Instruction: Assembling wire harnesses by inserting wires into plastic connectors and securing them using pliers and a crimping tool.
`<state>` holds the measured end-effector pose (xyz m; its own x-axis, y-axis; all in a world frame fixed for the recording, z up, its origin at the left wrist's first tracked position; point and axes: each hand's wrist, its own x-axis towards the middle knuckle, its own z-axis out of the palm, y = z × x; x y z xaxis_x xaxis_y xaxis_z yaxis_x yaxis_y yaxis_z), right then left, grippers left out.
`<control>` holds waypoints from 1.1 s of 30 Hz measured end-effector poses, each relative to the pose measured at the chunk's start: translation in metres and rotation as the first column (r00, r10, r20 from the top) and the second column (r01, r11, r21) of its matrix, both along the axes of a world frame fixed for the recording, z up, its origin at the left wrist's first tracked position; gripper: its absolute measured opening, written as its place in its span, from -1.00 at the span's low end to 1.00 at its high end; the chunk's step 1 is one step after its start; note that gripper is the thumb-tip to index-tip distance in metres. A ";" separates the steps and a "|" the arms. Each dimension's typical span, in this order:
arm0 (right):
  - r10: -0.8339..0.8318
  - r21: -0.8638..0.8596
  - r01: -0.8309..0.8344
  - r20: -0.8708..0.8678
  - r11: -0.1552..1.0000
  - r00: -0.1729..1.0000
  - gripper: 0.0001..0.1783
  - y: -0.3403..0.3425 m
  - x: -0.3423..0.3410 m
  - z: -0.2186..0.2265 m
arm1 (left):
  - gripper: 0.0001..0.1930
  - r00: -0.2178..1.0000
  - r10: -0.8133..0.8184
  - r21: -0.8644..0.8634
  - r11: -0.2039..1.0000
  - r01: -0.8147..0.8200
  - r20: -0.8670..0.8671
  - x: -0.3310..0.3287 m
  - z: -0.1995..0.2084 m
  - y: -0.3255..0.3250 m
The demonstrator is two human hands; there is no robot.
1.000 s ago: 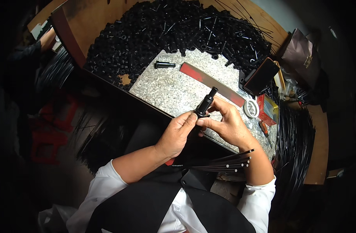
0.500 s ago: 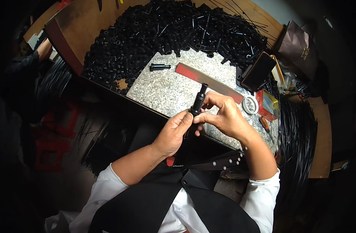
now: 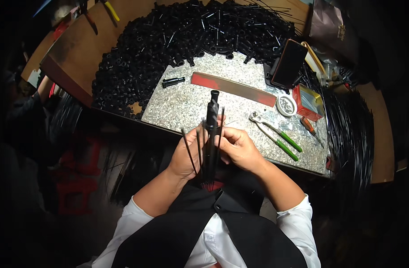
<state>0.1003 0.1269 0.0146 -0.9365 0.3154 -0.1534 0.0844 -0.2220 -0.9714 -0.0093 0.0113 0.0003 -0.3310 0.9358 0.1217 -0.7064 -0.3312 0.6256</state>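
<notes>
Between my hands stands a black umbrella frame (image 3: 212, 117), upright, its stepped black tube pointing away from me. Several thin black ribs spread around it and run down toward my lap. My left hand (image 3: 185, 154) closes round the lower tube and ribs from the left side. From the right, my right hand (image 3: 241, 152) pinches with thumb and fingers near the collar, beside a rib; its fingertips are partly hidden. Beyond them on the speckled worktop (image 3: 169, 105) lie a short black tubular part (image 3: 173, 82) and a flat red and brown bar (image 3: 233, 88).
A large heap of black tubular parts (image 3: 137, 67) covers the far side. Toward the right are green-handled pliers (image 3: 276, 136), a white round dish (image 3: 286, 105), a red box (image 3: 308, 102), a screwdriver (image 3: 308, 126) and a phone (image 3: 290, 64). Bundles of thin rods (image 3: 354, 134) stand beyond the edge.
The umbrella frame has turned more upright, and its ribs now show spread out. My right hand has moved lower and nearer to me, uncovering the pliers. The view has shifted slightly.
</notes>
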 end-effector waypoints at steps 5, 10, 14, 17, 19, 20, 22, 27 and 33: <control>-0.071 0.107 0.086 -0.129 0.991 0.989 -0.75 -0.011 -0.004 -0.002 | -0.62 1.000 0.014 0.006 1.000 -0.014 0.025 -0.003 0.001 0.001; -0.075 0.024 0.079 -0.132 0.997 0.988 -0.72 -0.011 -0.004 -0.014 | -0.64 0.993 -0.023 0.033 0.999 0.020 0.113 -0.011 -0.010 0.000; -0.048 -0.036 0.044 -0.130 0.998 0.990 -0.69 -0.014 -0.003 -0.011 | -0.60 0.998 0.019 -0.110 0.994 -0.025 -0.059 -0.010 -0.003 -0.003; -0.011 -0.003 0.011 -0.141 1.000 0.990 -0.68 -0.013 -0.002 -0.012 | -0.58 0.998 -0.010 -0.074 0.997 0.005 -0.061 -0.012 -0.010 -0.003; -0.006 -0.021 0.003 -0.149 1.000 0.989 -0.67 -0.013 -0.002 -0.009 | -0.50 0.996 -0.069 0.023 0.997 0.070 -0.053 -0.015 -0.015 -0.004; 0.004 -0.038 -0.010 -0.154 0.999 0.988 -0.67 -0.013 -0.002 -0.008 | -0.43 0.993 -0.076 0.031 0.996 0.079 -0.087 -0.015 -0.014 -0.004; 0.027 -0.027 -0.032 -0.174 0.999 0.984 -0.66 -0.012 -0.003 -0.008 | -0.45 0.994 -0.098 0.032 0.994 0.100 -0.053 -0.017 -0.014 -0.006; 0.081 0.004 -0.082 -0.183 0.997 0.980 -0.63 -0.008 -0.005 -0.008 | -0.50 0.998 -0.063 -0.031 0.998 0.063 -0.011 -0.014 -0.006 -0.003; 0.106 -0.026 -0.111 -0.130 0.994 0.986 -0.71 -0.006 -0.005 -0.010 | -0.51 0.994 -0.070 -0.051 0.996 0.075 0.082 -0.016 -0.014 -0.005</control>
